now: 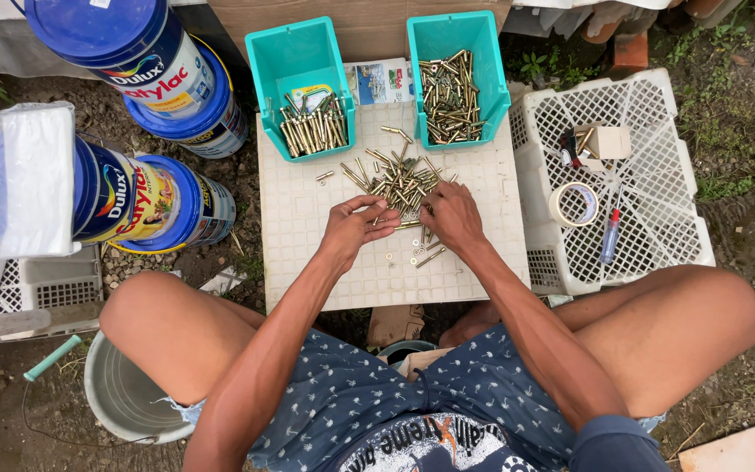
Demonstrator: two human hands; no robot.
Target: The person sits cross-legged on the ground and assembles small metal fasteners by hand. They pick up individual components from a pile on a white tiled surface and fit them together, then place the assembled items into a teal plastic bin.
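A loose pile of brass-coloured bolts (395, 179) lies on a white gridded board (299, 227) in front of me. My left hand (353, 225) pinches a bolt at the pile's near edge, fingers curled around it. My right hand (449, 214) rests on the pile's right side, fingers closed over bolts. A few small washers and nuts (414, 255) lie just below the hands. Behind the pile stand two teal bins: the left bin (301, 61) and the right bin (456, 39), both holding more bolts.
Blue paint cans (146, 52) and a white block (35, 175) stack at the left. A white lattice crate (657, 218) at the right holds a tape roll (574, 204), a marker and a small box. A grey bucket (120, 398) sits by my left knee.
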